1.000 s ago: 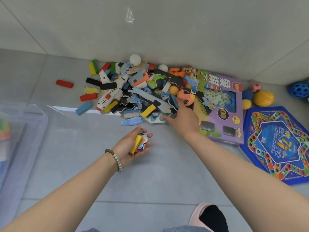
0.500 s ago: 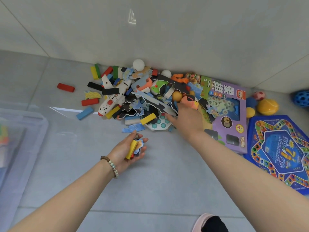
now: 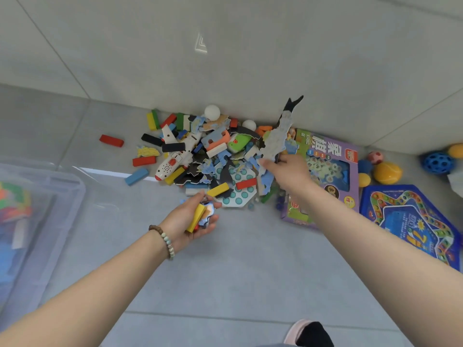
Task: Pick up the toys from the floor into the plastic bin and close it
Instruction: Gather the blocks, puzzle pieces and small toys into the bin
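Note:
A heap of toys [image 3: 208, 151] lies on the grey floor against the wall: coloured blocks, puzzle pieces, a white toy plane [image 3: 175, 159], two white balls. My left hand [image 3: 193, 219], palm up, holds a yellow block [image 3: 196, 217] and a few puzzle pieces. My right hand [image 3: 285, 169] pinches a long, jagged puzzle piece [image 3: 279, 136] and holds it upright above the heap. The clear plastic bin [image 3: 37, 221] stands at the left edge with colourful toys inside.
A purple game box [image 3: 328, 171] lies right of the heap, a blue star game board [image 3: 411, 221] beyond it. Yellow, red and blue balls [image 3: 387, 172] sit near the right wall. A red block [image 3: 111, 140] lies apart at the left. My slippered foot [image 3: 308, 333] is at the bottom.
My right hand has taken a long puzzle piece from the heap and raised it upright. My left hand stays put with its block and pieces. A spotted octagonal board is uncovered.

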